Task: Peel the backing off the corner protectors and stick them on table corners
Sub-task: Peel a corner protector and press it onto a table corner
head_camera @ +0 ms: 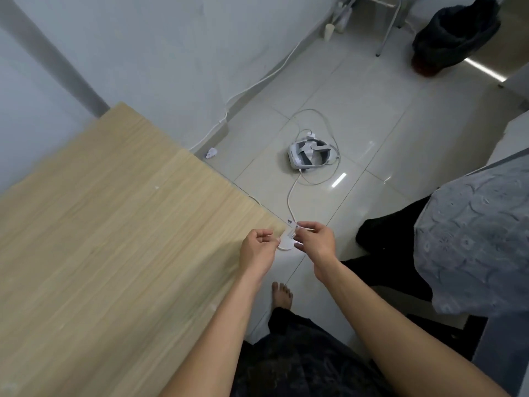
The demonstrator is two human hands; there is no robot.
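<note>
A pale tiled floor [357, 124] fills most of the view, with a light wood-grain desk [114, 224] reaching in from the left and ending in a corner near the middle of the frame. At the right edge hangs grey patterned bedding [472, 239], with dark fabric below it. A dark bag [455, 32] sits on the floor at the upper right, beside thin metal legs.

Both bare forearms reach forward from the bottom of the frame, and a bare foot [282, 295] stands on the tiles between them. Further out on the floor lies a white headset [307, 156]; its white cable [290, 199] loops around it and trails towards the desk corner.

The left hand [257, 247] is over the desk's edge and the right hand [315, 240] just off it, the two close together right at the corner. Between them is the corner protector [286, 243] - small, white and rounded, held just below the corner tip. The left fingers are curled, with thumb and forefinger pinching the protector's left side; the right fingers are curled too and pinch its right side. Whether the backing is lifting cannot be told - the piece is too small

A little white scrap [211, 153] lies on the floor by the wall
</note>
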